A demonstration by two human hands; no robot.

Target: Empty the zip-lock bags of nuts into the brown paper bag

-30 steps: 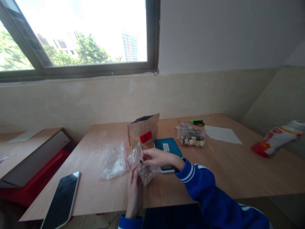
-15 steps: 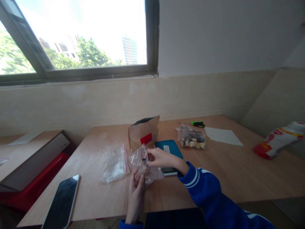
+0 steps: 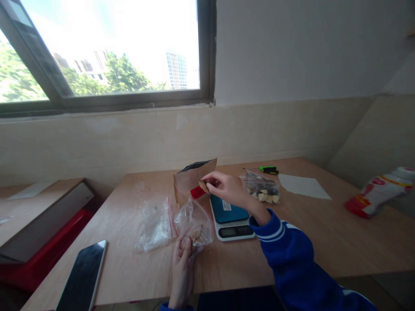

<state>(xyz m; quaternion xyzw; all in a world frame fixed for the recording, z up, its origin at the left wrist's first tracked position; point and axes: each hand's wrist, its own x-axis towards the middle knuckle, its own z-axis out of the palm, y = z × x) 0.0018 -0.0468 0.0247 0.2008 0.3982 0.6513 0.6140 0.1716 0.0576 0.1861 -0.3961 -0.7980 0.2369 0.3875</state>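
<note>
My left hand (image 3: 182, 259) is closed on the lower part of a clear zip bag (image 3: 192, 216), which has several tan pieces at its bottom. Raised above the bag, my right hand (image 3: 223, 186) pinches a small brown piece (image 3: 204, 186), perhaps a dried slice; its exact kind is unclear. Behind it stands a brown paper pouch (image 3: 186, 183) with a red label and an open top. A kitchen scale (image 3: 234, 231) with a blue platform lies just below my right forearm. Left of the held bag, another clear zip bag (image 3: 155, 226) lies flat.
Beyond the scale lies a zip bag of pale chunks (image 3: 267, 196), partly behind my right wrist. Near it are a green-and-black-handled tool (image 3: 269, 169) and white paper (image 3: 303, 186). A red-and-white bottle (image 3: 379, 192) stands far right; a phone (image 3: 82, 276) lies at the left front edge.
My right hand has come up out of the clear bag and toward the paper pouch with a brown piece in its fingers. The scale's display is uncovered. My left hand stays on the bag.
</note>
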